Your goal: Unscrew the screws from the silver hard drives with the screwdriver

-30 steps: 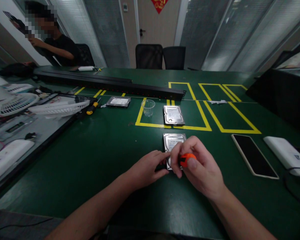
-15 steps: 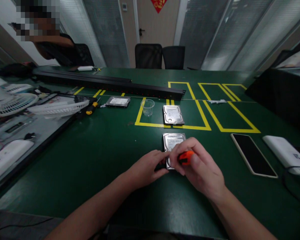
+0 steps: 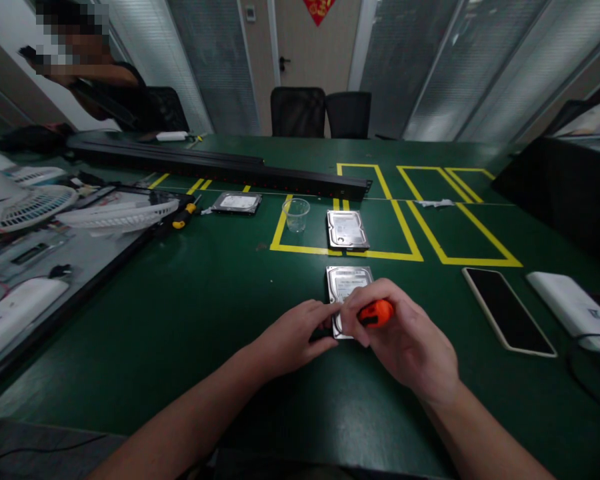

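Observation:
A silver hard drive (image 3: pixel 349 277) lies flat on the green table in front of me. At its left edge, my left hand (image 3: pixel 300 337) grips it with the thumb low and the forefinger stretched toward the drive's middle. My right hand (image 3: pixel 405 337) is closed round an orange-and-black screwdriver (image 3: pixel 379 313) over the drive's right part. The tool's tip is hidden by my fingers, so I cannot tell what it touches. Just beyond lies a second hard drive (image 3: pixel 347 230), and a clear plastic cup (image 3: pixel 296 217) stands to its left.
Farther left lie a third hard drive (image 3: pixel 237 202), a yellow-and-black screwdriver (image 3: pixel 185 215) and white fan grilles (image 3: pixel 120 217). A long black bar (image 3: pixel 220 167) crosses behind. To the right are a phone (image 3: pixel 507 310) and a white power bank (image 3: pixel 573 310). A person (image 3: pixel 110 87) sits far left.
The right thumb has lifted off the screwdriver's handle, and that hand has opened out slightly to the right. My left hand and the drive stay put. The far person's arm has shifted.

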